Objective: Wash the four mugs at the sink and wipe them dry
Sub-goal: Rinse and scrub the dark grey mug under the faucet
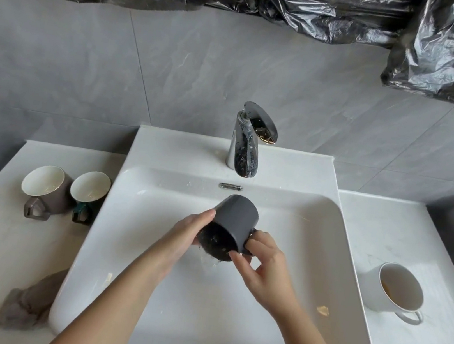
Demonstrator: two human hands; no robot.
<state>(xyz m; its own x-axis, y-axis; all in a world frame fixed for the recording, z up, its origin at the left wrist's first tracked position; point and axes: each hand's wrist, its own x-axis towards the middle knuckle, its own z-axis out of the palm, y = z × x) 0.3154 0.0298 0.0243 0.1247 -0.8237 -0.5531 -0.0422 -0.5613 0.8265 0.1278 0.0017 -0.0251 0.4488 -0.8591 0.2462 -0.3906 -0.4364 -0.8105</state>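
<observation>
While tipped mouth-down and dripping over the sink (198,315), treat the dark mug (238,217) as hard, slick, breakable. Pinched at handle, 3 o'clock, by right hand (263,268) fingers; clasped at rim, 9 o'clock, by left hand (188,235) fingers. Keep both holds.

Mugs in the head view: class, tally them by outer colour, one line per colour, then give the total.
dark grey ceramic mug: 1
brown ceramic mug with white inside: 1
dark green ceramic mug with white inside: 1
white ceramic mug: 1
Total: 4
</observation>
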